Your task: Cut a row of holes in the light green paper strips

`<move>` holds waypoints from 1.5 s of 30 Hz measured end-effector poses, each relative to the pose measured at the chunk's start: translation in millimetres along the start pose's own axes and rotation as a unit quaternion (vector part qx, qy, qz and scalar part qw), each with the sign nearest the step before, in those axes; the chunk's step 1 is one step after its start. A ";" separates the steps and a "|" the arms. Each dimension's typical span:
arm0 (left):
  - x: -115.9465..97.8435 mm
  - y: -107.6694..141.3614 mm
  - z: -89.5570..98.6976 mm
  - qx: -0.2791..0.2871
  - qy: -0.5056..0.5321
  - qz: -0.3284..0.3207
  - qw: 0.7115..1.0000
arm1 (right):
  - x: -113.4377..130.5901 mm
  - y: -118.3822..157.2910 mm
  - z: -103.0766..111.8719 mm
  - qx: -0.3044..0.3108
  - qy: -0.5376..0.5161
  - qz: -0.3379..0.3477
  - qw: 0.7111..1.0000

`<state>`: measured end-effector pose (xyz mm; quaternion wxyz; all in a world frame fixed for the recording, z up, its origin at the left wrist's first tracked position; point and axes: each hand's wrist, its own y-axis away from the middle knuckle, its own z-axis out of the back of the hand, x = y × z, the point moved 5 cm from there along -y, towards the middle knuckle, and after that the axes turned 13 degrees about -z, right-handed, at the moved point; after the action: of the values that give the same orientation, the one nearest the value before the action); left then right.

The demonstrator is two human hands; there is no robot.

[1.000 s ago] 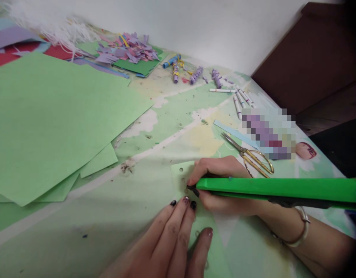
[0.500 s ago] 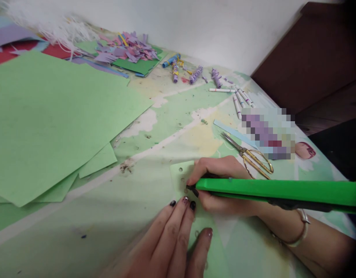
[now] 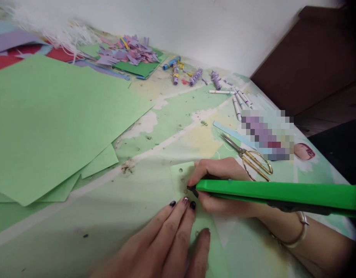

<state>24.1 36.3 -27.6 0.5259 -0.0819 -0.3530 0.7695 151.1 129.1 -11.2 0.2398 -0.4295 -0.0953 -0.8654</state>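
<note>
A pale green paper strip (image 3: 180, 164) lies on the table before me, with a small hole and round marks along its upper end. My right hand (image 3: 224, 173) grips a long bright green utility knife (image 3: 270, 189) like a pen; its dark tip points at a ring mark on the strip. Flat on the strip rests my left hand (image 3: 169, 243), fingers stretched out just below the tip and the thumb a little apart. Beyond my right hand lie scissors (image 3: 244, 154) with gold handles, beside a light blue paper strip (image 3: 233, 132).
Large green sheets (image 3: 56, 127) cover the table's left. Behind them are purple and pink paper scraps (image 3: 134, 50) and white shredded strands (image 3: 53, 29). Decorated paper rolls (image 3: 196, 77) and several white markers (image 3: 237, 108) lie toward the wall (image 3: 201, 27).
The view has shifted very slightly. My left thumb has moved a little; the knife tip stays at nearly the same ring mark.
</note>
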 end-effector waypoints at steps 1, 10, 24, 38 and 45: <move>1.0 0.6 1.3 -0.003 0.008 -0.005 1.000 | 0.1 0.0 -0.5 0.000 0.000 0.002 1.000; 6.4 -6.8 3.5 -0.018 -0.006 -0.010 1.000 | 4.0 -2.0 1.5 0.008 -0.001 0.000 1.000; 7.7 -2.7 4.2 0.005 -0.008 0.041 0.999 | 3.7 -0.9 -0.3 -0.058 -0.012 -0.150 0.987; 32.9 -7.6 9.2 -0.023 0.072 0.113 0.991 | 1.9 -0.8 -1.0 -0.048 -0.016 -0.136 0.989; 103.2 -3.9 -6.0 0.080 0.184 0.303 0.932 | 0.8 0.5 -0.2 -0.019 -0.045 -0.125 0.991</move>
<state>-14.7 129.3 -4.2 0.3280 -0.2825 -0.1461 0.8895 150.7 128.3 -10.7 0.1168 -0.4571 -0.1421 -0.8702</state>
